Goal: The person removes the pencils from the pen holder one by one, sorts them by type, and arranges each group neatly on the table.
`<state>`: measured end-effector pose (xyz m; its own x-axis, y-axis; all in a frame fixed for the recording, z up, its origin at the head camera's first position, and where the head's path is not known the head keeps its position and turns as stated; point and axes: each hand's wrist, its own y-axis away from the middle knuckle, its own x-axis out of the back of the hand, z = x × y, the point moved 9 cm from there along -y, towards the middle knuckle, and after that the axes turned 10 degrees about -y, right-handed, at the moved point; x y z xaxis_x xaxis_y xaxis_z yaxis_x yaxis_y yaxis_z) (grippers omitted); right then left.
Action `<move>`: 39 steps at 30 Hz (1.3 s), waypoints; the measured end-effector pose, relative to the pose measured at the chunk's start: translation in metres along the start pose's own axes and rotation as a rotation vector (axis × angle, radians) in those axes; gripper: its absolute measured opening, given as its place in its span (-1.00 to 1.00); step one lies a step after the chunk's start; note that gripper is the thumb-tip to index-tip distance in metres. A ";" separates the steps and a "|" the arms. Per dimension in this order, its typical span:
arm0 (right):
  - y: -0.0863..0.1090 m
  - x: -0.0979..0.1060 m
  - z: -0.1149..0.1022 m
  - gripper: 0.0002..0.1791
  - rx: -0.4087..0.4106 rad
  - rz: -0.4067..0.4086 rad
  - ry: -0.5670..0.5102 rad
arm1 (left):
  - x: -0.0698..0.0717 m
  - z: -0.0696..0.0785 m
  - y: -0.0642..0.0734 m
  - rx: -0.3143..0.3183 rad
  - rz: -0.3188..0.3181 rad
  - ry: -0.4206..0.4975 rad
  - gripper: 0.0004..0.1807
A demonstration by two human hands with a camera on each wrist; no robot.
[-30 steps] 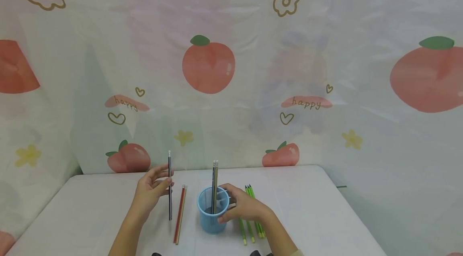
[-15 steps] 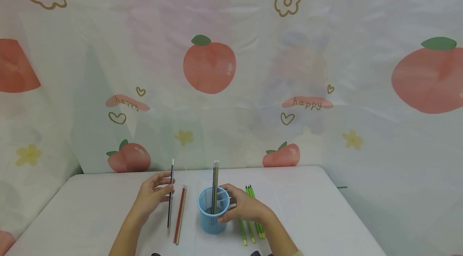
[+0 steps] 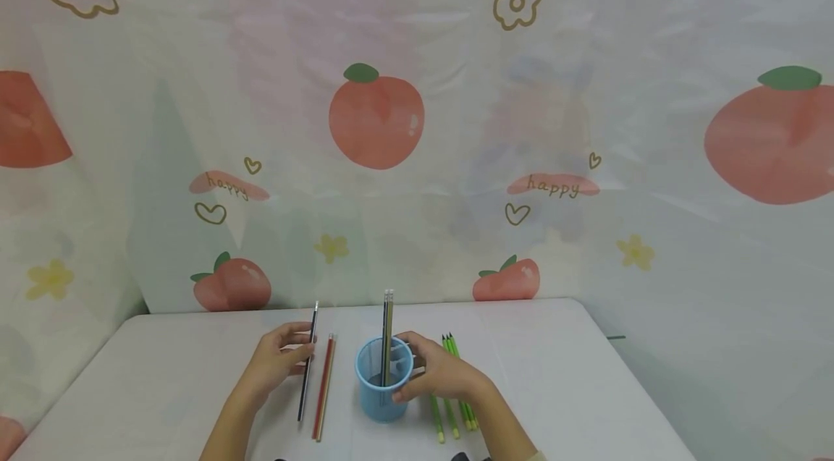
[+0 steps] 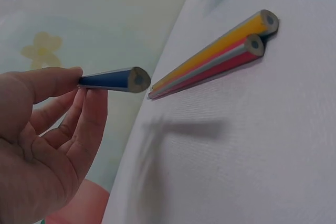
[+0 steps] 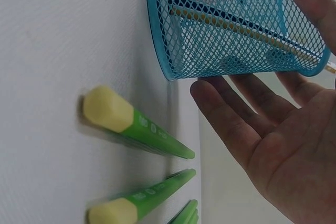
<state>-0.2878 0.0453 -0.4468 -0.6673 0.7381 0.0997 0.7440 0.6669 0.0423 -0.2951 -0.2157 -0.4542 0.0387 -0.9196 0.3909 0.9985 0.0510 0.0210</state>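
My left hand [image 3: 274,362] pinches a dark blue pencil [image 4: 113,80] between thumb and fingertips, just above the table. In the head view that pencil tilts, its pale end up and away. Just right of it lie a red pencil [image 4: 231,61] and a yellow one [image 4: 226,40], side by side. A light blue mesh pencil cup [image 3: 383,403] stands upright, with a dark pencil [image 3: 384,331] and a yellowish pencil [image 3: 390,331] leaning in it. Around the cup's right side curve the thumb and fingers of my right hand [image 3: 446,370].
Several green pencils [image 5: 157,137] with yellow ends lie on the table right of the cup, partly under my right hand and forearm. The white table [image 3: 560,374] meets a printed backdrop [image 3: 443,229] at its far edge.
My left hand has come down and slightly nearer with the dark blue pencil, which now tilts more toward the table. The right hand and the cup have stayed put.
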 end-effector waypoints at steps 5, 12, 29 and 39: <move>0.000 0.001 0.000 -0.16 -0.001 -0.002 0.004 | -0.003 -0.004 -0.002 0.004 -0.005 0.000 -0.54; 0.001 0.000 0.000 -0.15 -0.004 -0.002 0.005 | -0.007 -0.014 -0.003 0.034 -0.014 -0.053 -0.56; 0.000 0.001 0.002 -0.17 -0.011 0.004 0.013 | -0.012 -0.027 -0.004 0.094 -0.028 -0.200 -0.58; -0.001 0.002 0.004 -0.17 -0.006 -0.006 0.026 | -0.014 -0.029 -0.003 0.108 -0.029 -0.226 -0.52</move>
<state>-0.2900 0.0471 -0.4505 -0.6705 0.7314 0.1249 0.7404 0.6705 0.0485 -0.2976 -0.2147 -0.4865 -0.0114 -0.8115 0.5843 0.9886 0.0787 0.1286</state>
